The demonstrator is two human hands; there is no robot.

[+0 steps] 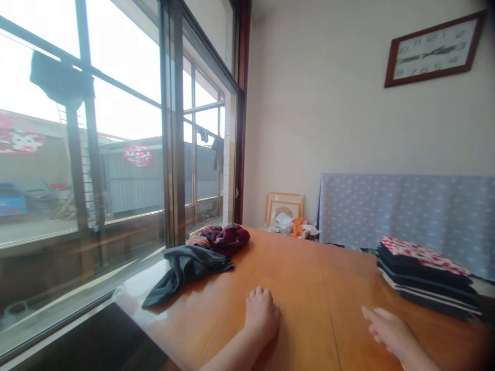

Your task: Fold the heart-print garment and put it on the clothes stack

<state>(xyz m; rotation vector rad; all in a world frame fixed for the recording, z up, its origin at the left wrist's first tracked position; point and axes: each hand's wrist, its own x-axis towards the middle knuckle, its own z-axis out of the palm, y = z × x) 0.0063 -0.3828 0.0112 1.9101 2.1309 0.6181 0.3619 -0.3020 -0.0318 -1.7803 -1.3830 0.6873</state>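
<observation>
My left hand [262,313] rests on the wooden table [294,273], palm down, with its fingers loosely bent and nothing held. Over the right side of the table is my right hand [388,330], also holding nothing; one finger is stretched out and the others are partly curled. Beyond the right hand sits a stack of folded clothes [425,281], mostly dark, topped by a red-and-white patterned piece. A crumpled dark grey-green garment [181,270] lies ahead and left of my left hand. Behind it is a bunched maroon cloth with stripes [228,238].
A large window [127,123] runs along the table's left side. Against the back wall, a blue-grey dotted cloth [386,211] hangs behind the stack. Wooden frames [284,198] and papers are in the corner. A clock [435,49] hangs on the wall.
</observation>
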